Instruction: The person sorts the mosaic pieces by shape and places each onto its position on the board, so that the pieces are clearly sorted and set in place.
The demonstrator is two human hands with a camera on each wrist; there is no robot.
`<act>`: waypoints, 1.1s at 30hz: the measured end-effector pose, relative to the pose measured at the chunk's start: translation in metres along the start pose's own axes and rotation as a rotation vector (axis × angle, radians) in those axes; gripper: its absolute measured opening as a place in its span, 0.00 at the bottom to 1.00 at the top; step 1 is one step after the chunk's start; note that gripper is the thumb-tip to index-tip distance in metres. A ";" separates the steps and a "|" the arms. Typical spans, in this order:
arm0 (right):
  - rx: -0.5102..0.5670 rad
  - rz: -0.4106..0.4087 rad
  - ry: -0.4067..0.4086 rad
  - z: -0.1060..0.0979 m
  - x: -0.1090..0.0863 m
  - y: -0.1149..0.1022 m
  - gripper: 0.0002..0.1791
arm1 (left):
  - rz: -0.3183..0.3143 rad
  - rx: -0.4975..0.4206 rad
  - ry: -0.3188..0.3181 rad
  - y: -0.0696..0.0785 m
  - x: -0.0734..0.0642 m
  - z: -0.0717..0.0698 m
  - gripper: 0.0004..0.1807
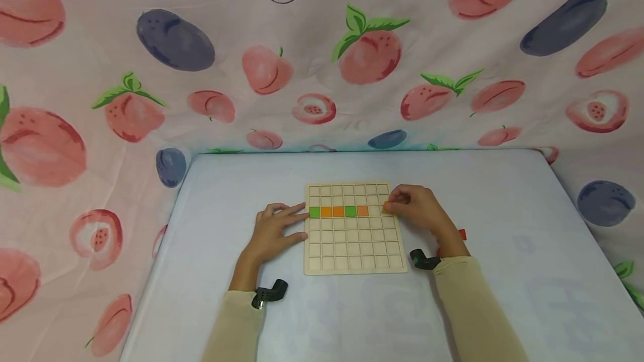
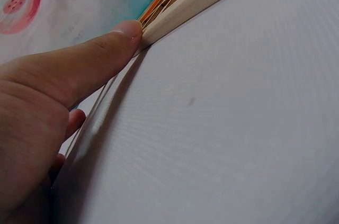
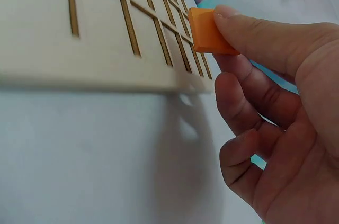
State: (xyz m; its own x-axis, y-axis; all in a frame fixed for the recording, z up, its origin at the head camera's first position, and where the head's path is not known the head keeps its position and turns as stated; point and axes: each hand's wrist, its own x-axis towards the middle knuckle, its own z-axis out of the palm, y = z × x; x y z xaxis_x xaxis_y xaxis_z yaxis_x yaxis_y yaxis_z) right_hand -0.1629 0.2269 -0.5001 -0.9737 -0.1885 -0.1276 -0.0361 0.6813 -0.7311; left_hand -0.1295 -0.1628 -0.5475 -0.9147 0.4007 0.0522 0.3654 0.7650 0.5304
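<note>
A square wooden grid board lies flat on the table. In its third row from the back sit a green tile, two orange tiles, another green tile and a paler orange tile. My right hand pinches an orange square tile between thumb and fingertips, just over the right edge of the board. The fingers of my left hand are spread and its fingertips touch the board's left edge; in the left wrist view the thumb rests against that edge.
Red pieces lie on the table to the right, partly hidden behind my right wrist. A black wrist camera sits on the left wrist, another on the right. A fruit-printed cloth hangs behind the white table.
</note>
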 end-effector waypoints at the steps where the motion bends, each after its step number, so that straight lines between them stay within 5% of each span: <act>1: 0.004 -0.011 0.000 0.002 0.001 -0.001 0.09 | 0.002 0.000 0.001 0.000 0.000 0.000 0.29; 22: 0.229 0.038 -0.002 0.024 0.005 -0.009 0.10 | -0.005 -0.018 0.005 0.003 0.000 -0.002 0.29; 33: 0.174 0.045 -0.051 0.024 0.008 -0.010 0.10 | -0.011 -0.029 -0.005 0.004 0.001 -0.002 0.29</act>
State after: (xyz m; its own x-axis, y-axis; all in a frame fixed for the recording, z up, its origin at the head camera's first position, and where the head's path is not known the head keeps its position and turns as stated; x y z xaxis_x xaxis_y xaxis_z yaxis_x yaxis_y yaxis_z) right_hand -0.1653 0.2020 -0.5101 -0.9606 -0.1994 -0.1935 0.0509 0.5583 -0.8281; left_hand -0.1291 -0.1603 -0.5437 -0.9176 0.3951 0.0425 0.3506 0.7544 0.5550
